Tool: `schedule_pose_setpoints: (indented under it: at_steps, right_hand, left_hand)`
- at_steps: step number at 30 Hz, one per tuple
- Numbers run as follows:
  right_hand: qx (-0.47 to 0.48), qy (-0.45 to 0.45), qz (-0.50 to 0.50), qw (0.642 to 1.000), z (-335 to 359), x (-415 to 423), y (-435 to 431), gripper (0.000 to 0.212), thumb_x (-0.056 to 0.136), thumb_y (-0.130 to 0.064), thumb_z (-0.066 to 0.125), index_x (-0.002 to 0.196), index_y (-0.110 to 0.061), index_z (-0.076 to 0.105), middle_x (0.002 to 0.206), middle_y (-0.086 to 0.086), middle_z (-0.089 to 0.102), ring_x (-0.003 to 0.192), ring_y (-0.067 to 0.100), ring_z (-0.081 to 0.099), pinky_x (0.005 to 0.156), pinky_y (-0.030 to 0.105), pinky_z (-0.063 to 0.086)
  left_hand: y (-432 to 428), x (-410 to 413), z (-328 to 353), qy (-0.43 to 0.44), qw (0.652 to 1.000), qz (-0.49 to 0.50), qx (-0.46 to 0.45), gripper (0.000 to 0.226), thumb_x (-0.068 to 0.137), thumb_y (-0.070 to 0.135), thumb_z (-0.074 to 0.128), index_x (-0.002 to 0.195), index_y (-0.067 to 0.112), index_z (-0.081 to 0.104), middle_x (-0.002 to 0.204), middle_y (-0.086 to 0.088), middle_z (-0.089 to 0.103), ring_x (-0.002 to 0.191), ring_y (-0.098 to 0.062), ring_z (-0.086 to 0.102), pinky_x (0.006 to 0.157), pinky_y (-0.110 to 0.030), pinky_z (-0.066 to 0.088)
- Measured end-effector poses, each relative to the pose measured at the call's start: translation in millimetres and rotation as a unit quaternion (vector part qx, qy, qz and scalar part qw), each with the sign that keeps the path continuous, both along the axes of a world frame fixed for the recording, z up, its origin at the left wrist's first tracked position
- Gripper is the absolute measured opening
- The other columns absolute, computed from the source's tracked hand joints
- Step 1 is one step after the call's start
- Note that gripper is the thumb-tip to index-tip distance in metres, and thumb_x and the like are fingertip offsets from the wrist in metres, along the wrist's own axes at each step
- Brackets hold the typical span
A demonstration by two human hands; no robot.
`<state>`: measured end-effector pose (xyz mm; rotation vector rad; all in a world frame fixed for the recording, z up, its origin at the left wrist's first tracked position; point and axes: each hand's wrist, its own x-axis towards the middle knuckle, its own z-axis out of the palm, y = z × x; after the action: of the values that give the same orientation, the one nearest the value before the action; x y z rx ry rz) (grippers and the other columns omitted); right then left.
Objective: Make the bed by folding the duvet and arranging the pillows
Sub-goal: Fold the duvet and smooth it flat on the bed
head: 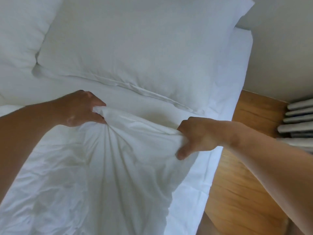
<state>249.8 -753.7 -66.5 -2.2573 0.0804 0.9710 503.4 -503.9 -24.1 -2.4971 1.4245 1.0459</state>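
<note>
Gripping the duvet's point(118, 167) top edge, the left hand point(83, 109) and right hand point(196, 136) each clench bunched fabric just below the large pillow point(135, 53), seemingly to draw it taut across the bed point(225, 116).

Both hands, left point(83, 108) and right point(196, 136), grip the white duvet's point(105, 167) bunched edge below a pillow point(135, 48).

Left hand point(83, 109) and right hand point(198, 136) each clutch the duvet point(110, 167).
</note>
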Motion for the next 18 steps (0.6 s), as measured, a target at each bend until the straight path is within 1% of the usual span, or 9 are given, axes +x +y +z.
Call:
schedule_pose_setpoints:
  at_steps: [2,3,6,8,10,12,14,16,18]
  right_hand:
    - [-0.033,-0.014,0.013,0.999,20.6,-5.8,-0.7,0.044,0.070,-0.068,0.073,0.072,-0.030,0.051,0.076,-0.010,0.058,0.073,0.010,0.060,0.069,0.036,0.055]
    - [-0.038,-0.013,0.016,0.999,27.9,-10.6,-1.2,0.043,0.072,-0.067,0.072,0.069,-0.029,0.050,0.075,-0.010,0.056,0.071,0.009,0.058,0.067,0.035,0.053]
    - [-0.005,0.045,-0.030,0.999,20.8,-28.6,-9.7,0.032,0.067,-0.059,0.076,0.073,-0.034,0.058,0.080,-0.012,0.064,0.075,0.003,0.061,0.070,0.030,0.055]
    - [0.010,0.069,-0.088,0.994,-10.9,-42.1,-22.4,0.019,0.073,-0.052,0.075,0.082,-0.040,0.063,0.088,-0.016,0.069,0.084,0.001,0.064,0.076,0.027,0.054]
    - [-0.032,0.071,-0.134,0.988,-49.7,-55.7,-31.2,0.018,0.083,-0.047,0.069,0.098,-0.037,0.064,0.099,-0.013,0.068,0.095,0.012,0.064,0.083,0.032,0.052]
    - [-0.083,0.066,-0.177,0.978,-76.9,-69.6,-33.5,0.020,0.089,-0.049,0.063,0.101,-0.034,0.059,0.095,-0.006,0.065,0.093,0.021,0.062,0.077,0.034,0.050]
    - [-0.114,0.058,-0.210,0.969,-90.0,-82.6,-33.2,0.029,0.084,-0.063,0.061,0.100,-0.041,0.053,0.087,-0.008,0.063,0.086,0.021,0.062,0.071,0.035,0.050]
    - [-0.131,0.053,-0.235,0.962,-94.4,-97.2,-32.7,0.051,0.071,-0.080,0.060,0.107,-0.047,0.050,0.089,-0.011,0.064,0.086,0.019,0.062,0.075,0.037,0.054]
    - [-0.125,0.066,-0.232,0.962,-95.8,-113.1,-30.8,0.059,0.071,-0.082,0.059,0.118,-0.048,0.048,0.097,-0.009,0.065,0.091,0.019,0.062,0.081,0.038,0.054]
  left_hand:
    - [8.9,13.7,2.9,-0.032,0.999,0.014,0.002,0.112,0.046,0.108,0.022,0.097,0.025,0.077,0.098,0.005,0.075,0.095,-0.018,0.066,0.073,-0.018,0.043]
    - [12.4,19.1,-1.9,-0.050,0.998,0.024,0.006,0.115,0.049,0.106,0.025,0.104,0.019,0.076,0.105,0.000,0.075,0.101,-0.022,0.065,0.078,-0.018,0.044]
    - [14.9,14.1,-28.2,-0.108,0.991,0.059,0.059,0.090,0.073,0.083,0.042,0.130,0.018,0.065,0.133,-0.008,0.065,0.124,-0.028,0.057,0.102,-0.035,0.043]
    - [11.9,-10.0,-52.6,-0.171,0.977,0.068,0.105,0.071,0.085,0.072,0.049,0.137,0.025,0.059,0.137,-0.006,0.059,0.126,-0.028,0.056,0.103,-0.039,0.044]
    - [-1.7,-43.9,-78.7,-0.236,0.960,0.012,0.153,0.059,0.089,0.064,0.053,0.139,0.032,0.050,0.134,-0.002,0.054,0.124,-0.026,0.053,0.105,-0.043,0.040]
    - [-24.4,-74.2,-97.1,-0.201,0.966,-0.027,0.159,0.069,0.086,0.063,0.053,0.146,0.036,0.034,0.140,0.002,0.046,0.131,-0.024,0.045,0.113,-0.053,0.027]
    - [-40.0,-86.9,-111.4,-0.148,0.975,-0.022,0.165,0.073,0.088,0.062,0.047,0.151,0.035,0.021,0.145,0.001,0.045,0.135,-0.024,0.042,0.115,-0.063,0.015]
    - [-43.6,-86.1,-122.2,-0.145,0.970,-0.015,0.193,0.069,0.091,0.067,0.040,0.148,0.031,0.026,0.144,0.000,0.048,0.133,-0.025,0.046,0.113,-0.064,0.015]
    - [-36.8,-83.9,-125.6,-0.143,0.964,-0.009,0.224,0.059,0.094,0.067,0.038,0.138,0.027,0.042,0.139,-0.001,0.055,0.128,-0.025,0.052,0.112,-0.054,0.028]
